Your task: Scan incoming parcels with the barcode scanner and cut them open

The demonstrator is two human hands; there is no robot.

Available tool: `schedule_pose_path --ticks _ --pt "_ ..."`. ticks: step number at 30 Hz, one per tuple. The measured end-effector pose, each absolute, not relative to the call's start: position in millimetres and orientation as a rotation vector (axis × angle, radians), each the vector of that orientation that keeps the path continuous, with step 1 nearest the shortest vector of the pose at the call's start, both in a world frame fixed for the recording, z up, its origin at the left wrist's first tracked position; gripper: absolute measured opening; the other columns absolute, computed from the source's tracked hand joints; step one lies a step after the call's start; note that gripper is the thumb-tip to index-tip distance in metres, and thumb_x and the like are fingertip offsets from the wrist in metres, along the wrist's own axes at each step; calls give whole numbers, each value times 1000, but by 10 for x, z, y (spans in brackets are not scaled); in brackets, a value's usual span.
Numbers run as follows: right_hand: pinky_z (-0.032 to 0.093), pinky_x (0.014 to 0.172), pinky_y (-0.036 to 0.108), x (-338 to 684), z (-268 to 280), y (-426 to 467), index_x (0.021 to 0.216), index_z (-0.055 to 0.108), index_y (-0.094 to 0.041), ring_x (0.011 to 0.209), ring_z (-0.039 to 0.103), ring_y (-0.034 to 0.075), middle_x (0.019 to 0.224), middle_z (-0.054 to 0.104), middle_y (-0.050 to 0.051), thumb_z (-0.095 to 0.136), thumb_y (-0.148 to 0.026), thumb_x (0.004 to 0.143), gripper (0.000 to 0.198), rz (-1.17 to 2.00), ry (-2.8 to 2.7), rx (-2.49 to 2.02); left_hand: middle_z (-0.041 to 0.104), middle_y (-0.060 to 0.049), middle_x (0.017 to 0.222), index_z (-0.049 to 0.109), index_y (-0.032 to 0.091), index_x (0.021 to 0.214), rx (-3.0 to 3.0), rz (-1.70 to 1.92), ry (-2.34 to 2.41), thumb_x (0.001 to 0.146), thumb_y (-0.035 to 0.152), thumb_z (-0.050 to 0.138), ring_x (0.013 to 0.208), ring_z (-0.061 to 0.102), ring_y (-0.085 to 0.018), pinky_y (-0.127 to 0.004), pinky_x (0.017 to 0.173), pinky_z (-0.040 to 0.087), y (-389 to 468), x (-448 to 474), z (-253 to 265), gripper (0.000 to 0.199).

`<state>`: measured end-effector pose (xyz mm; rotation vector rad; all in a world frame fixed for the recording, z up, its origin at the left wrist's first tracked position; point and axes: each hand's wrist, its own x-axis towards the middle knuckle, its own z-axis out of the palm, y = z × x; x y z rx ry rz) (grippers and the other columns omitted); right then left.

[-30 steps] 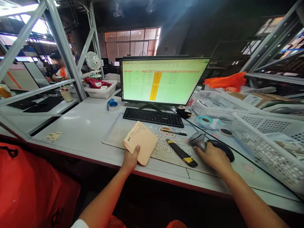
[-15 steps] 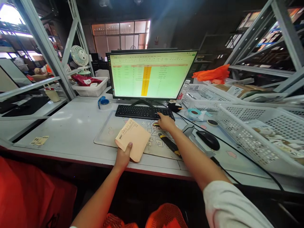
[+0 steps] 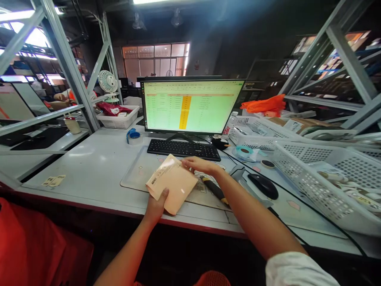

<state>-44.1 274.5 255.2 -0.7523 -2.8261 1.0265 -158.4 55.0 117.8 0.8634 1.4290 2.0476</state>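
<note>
Monitor (image 3: 192, 106): lit green spreadsheet with an orange column
Keyboard (image 3: 183, 149): black, just before the monitor
Mouse (image 3: 263, 186): black, right of the desk mat (image 3: 139, 174)
Utility knife (image 3: 216, 191): lies on the mat
Tape roll (image 3: 133, 136): blue, left of the keyboard
Baskets (image 3: 324, 178): white, along the right side
Fan (image 3: 107, 82): white, back left

A dim warehouse room opens up here, with a dark ceiling (image 3: 208, 24) and a bright strip light (image 3: 149, 1) at the top. Far back, a row of lit windows (image 3: 154, 57) glows warm. Grey metal shelving (image 3: 68, 67) rises on the left and more racking (image 3: 342, 51) on the right. The pale surface (image 3: 98, 159) runs wide, with a small white fan (image 3: 107, 82) standing behind it.
</note>
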Motion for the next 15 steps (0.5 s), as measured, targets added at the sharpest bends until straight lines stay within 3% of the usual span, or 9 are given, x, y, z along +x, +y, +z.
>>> schedule_pose_path --ticks 4,7,10,13,15 --pt "59 85 33 47 2539 2279 121 74 -13 103 72 25 120 75 12 76 -66 81 66 1699 -2690 -353 70 -19 134 66 12 132 1002 1983 1303 88 65 72 129 65 -37 -45 106 58 462 -1614 1175 69" --pt "59 79 30 651 2467 2056 116 76 -12 97 72 24 114 77 11 81 -60 77 62 1761 -2455 -558 79 -18 108 72 10 113 1068 1852 1292 90 77 59 101 76 -35 -41 82 64 398 -1644 1187 73" --pt "60 76 31 1561 2383 1905 103 77 -11 90 72 25 105 78 12 84 -60 71 59 1613 -2096 -924 79 -14 86 69 11 108 1057 1778 1330 88 81 56 74 76 -27 -36 64 62 398 -1690 1205 74" --pt "61 73 37 2811 2312 1546 93 74 -13 82 72 26 100 77 16 81 -61 70 54 1279 -1625 -1270 78 -12 84 68 12 107 1063 1716 1423 88 78 60 71 76 -24 -33 63 63 429 -1723 1230 69" --pt "61 72 43 3681 2264 1107 90 73 -15 83 72 28 101 76 20 80 -52 69 42 714 -1047 -1485 78 -11 84 68 12 106 1100 1677 1467 89 75 61 72 76 -23 -32 63 63 424 -1721 1251 66"
